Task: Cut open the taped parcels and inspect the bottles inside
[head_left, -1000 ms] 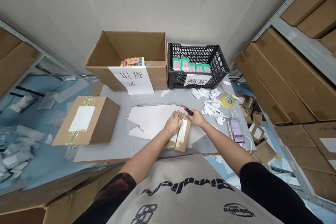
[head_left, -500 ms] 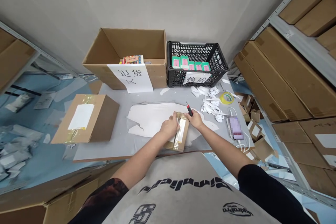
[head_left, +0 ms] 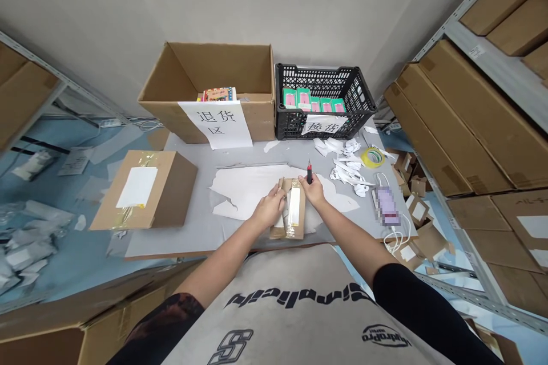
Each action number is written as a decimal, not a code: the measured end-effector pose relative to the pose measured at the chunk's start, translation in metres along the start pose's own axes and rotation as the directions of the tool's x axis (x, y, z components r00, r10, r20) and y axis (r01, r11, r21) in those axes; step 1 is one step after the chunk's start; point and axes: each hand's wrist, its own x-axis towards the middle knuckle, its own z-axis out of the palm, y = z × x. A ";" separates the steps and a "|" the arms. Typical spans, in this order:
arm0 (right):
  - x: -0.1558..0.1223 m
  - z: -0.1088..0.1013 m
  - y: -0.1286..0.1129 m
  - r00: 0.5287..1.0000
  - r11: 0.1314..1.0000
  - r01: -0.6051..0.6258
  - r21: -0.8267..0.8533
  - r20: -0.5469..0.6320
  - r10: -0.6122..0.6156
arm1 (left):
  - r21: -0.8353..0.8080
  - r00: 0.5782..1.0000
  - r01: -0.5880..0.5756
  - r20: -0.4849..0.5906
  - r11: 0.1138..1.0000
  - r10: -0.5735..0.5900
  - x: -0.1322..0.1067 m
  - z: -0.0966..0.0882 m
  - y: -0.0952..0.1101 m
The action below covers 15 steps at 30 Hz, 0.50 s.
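Just below the frame's centre, the left hand (head_left: 270,207) pinched one flap of the small carton (head_left: 300,219) while the right hand (head_left: 314,190) gripped its other edge plus a cutter (head_left: 309,174), whose bared tip might have nicked skin if the flap suddenly tore.

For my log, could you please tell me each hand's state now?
Left hand: closed on the small box.
Right hand: holding the cutter, touching the box.
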 end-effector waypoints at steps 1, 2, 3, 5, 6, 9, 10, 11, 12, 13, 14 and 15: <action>-0.003 0.001 -0.002 1.000 1.000 -0.011 -0.012 -0.024 0.011 | 0.027 1.000 -0.017 0.011 1.000 0.016 -0.002 0.003 0.000; -0.008 0.001 -0.004 0.998 0.999 -0.028 -0.024 -0.052 0.026 | 0.063 0.999 -0.042 0.030 0.997 0.040 -0.005 0.006 0.001; -0.015 0.002 -0.006 0.996 0.998 -0.049 -0.035 -0.079 0.046 | 0.099 0.997 -0.061 0.051 0.993 0.056 -0.006 0.009 0.001; -0.039 0.002 -0.007 0.989 0.994 -0.104 -0.038 -0.107 0.099 | 0.134 0.998 -0.037 0.061 0.990 0.029 -0.009 0.013 0.003; -0.055 0.001 -0.007 0.988 0.991 -0.132 -0.025 -0.088 0.130 | 0.138 0.998 -0.028 0.058 0.990 0.020 -0.009 0.014 0.003; -0.107 -0.001 -0.001 0.981 0.982 -0.179 0.053 0.080 0.175 | 0.115 1.000 -0.018 0.017 0.993 0.016 -0.007 0.013 -0.002; -0.121 -0.001 0.001 0.977 0.981 -0.176 0.083 0.138 0.163 | 0.103 1.000 -0.014 0.000 0.995 0.014 -0.005 0.011 -0.005; -0.131 -0.001 0.004 0.971 0.978 -0.176 0.112 0.182 0.154 | 0.090 1.000 -0.009 -0.016 0.996 0.011 -0.002 0.008 -0.008; -0.138 0.000 0.005 0.967 0.974 -0.178 0.140 0.210 0.147 | 0.077 1.000 -0.004 -0.030 0.997 0.007 0.000 0.005 -0.012; -0.139 0.002 0.006 0.965 0.969 -0.183 0.163 0.219 0.146 | 0.065 0.999 -0.001 -0.043 0.998 0.004 0.004 0.001 -0.015; -0.136 0.004 0.006 0.966 0.965 -0.187 0.183 0.214 0.147 | 0.056 0.998 0.001 -0.058 0.998 0.002 0.008 -0.002 -0.018; -0.130 0.007 0.005 0.969 0.962 -0.186 0.199 0.199 0.146 | 0.053 0.997 0.002 -0.073 0.999 0.002 0.012 -0.006 -0.021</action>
